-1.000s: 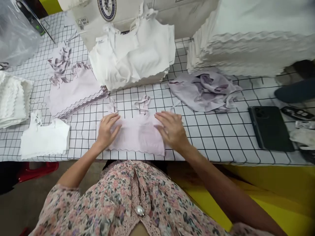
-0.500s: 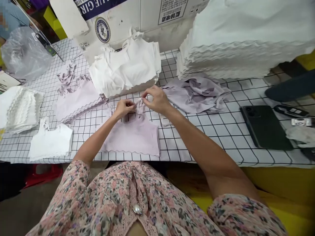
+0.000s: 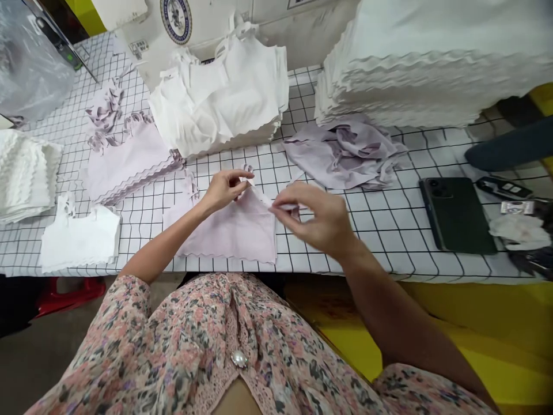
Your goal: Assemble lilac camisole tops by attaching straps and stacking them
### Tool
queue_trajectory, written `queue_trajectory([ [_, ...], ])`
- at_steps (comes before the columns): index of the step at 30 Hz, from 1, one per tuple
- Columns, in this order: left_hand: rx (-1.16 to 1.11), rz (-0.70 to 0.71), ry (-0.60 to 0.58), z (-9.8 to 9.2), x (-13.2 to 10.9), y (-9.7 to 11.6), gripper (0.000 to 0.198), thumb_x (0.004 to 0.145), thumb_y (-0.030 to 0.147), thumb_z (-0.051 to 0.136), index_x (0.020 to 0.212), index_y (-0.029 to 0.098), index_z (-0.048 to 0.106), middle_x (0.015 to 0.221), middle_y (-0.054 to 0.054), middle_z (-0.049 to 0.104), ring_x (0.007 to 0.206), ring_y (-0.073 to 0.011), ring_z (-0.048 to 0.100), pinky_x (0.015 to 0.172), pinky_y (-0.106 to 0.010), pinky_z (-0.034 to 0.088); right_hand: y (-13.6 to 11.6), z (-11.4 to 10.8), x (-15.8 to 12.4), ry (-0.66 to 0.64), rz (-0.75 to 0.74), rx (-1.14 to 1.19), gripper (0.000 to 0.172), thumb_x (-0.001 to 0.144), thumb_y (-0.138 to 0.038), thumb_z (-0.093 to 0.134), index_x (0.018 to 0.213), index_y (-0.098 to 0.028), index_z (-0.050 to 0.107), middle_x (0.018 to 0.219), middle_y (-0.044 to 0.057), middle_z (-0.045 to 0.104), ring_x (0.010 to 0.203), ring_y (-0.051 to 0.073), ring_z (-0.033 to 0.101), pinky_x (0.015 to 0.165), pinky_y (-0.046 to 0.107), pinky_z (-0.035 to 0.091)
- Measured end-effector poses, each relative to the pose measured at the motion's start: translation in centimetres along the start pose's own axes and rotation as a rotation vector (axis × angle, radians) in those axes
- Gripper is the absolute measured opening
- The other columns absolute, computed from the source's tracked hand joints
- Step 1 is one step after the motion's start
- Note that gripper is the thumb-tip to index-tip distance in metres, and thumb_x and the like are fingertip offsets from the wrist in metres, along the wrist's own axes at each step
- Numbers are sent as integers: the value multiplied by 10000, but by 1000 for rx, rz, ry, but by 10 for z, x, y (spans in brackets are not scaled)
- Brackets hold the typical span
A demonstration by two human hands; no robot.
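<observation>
A pale lilac top (image 3: 233,230) with a wavy hem lies flat on the checked cloth in front of me. My left hand (image 3: 227,189) is at its upper edge, thumb and fingers closed near a small loop of strap; what they grip is too small to make out. Right of the top, my right hand (image 3: 313,216) pinches a bit of lilac fabric between thumb and fingertips. Behind my right hand lies a crumpled heap of lilac cloth (image 3: 345,153). A stack of lilac tops (image 3: 129,161) rests to the left.
White tops are stacked (image 3: 224,98) before a carton (image 3: 294,34). A tall white fabric pile (image 3: 415,75) stands back right. A phone (image 3: 455,216) and keys (image 3: 503,187) lie right. A small white top (image 3: 82,239) and a white pile (image 3: 26,173) sit left.
My right hand has moved right and toward me, away from my left hand. My left hand has shifted slightly right along the top's upper edge. The view has tilted down a little.
</observation>
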State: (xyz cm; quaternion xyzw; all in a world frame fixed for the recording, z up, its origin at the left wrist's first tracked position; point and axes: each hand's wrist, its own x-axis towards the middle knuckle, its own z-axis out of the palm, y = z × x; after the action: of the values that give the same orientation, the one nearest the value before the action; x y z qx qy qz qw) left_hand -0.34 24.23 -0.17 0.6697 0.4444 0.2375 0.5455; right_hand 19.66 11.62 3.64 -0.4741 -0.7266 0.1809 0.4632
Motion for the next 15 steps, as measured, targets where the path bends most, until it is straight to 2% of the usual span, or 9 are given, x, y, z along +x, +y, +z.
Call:
queue_trajectory([
  [3,-385,-260,-173,5,-28,5,512,949,188,646,1455,125,603,871,-70,799,817,-182,772,870,-359,624,-14,20,-34,-23,-142,-152,164,1012,-138,594,942,-240,701,873,51,758,830,181,732,732,320,625],
  [5,-566,-382,-239,8,-45,7,545,947,179,641,1481,129,547,994,-115,825,951,-213,805,956,-397,637,-16,37,-52,-30,-212,-221,200,1012,-91,566,981,-221,715,913,70,774,873,184,750,774,313,643],
  [7,-606,-400,-229,10,-60,7,470,946,195,669,1407,147,587,1004,-111,823,969,-210,809,969,-388,642,-14,49,-66,-68,-248,-259,217,1012,-79,554,991,-205,729,929,86,778,856,188,748,749,307,644],
  [10,-451,-307,-170,7,-80,2,240,950,309,754,1120,147,700,870,-78,795,835,-176,788,881,-342,644,-12,54,-78,-107,-237,-292,235,1015,-84,550,976,-207,746,916,93,774,797,191,729,706,316,638],
  [11,-388,-299,-192,6,-86,0,258,955,386,771,1013,140,719,818,-79,781,789,-170,774,845,-335,640,-13,52,-79,-100,-221,-296,232,1014,-89,558,980,-213,752,920,94,774,794,191,728,705,319,639],
  [13,-348,-354,-297,7,-96,-4,424,950,547,774,889,128,744,787,-107,778,762,-178,766,808,-340,636,-15,48,-79,-76,-187,-297,224,1010,-101,580,997,-229,763,940,95,780,808,194,735,722,330,651],
  [15,-447,-456,-391,13,-101,-7,515,926,634,777,927,120,785,857,-142,803,802,-194,778,817,-350,645,-20,45,-78,-99,-176,-289,231,1012,-110,586,1014,-245,774,950,92,786,833,201,746,756,348,668],
])
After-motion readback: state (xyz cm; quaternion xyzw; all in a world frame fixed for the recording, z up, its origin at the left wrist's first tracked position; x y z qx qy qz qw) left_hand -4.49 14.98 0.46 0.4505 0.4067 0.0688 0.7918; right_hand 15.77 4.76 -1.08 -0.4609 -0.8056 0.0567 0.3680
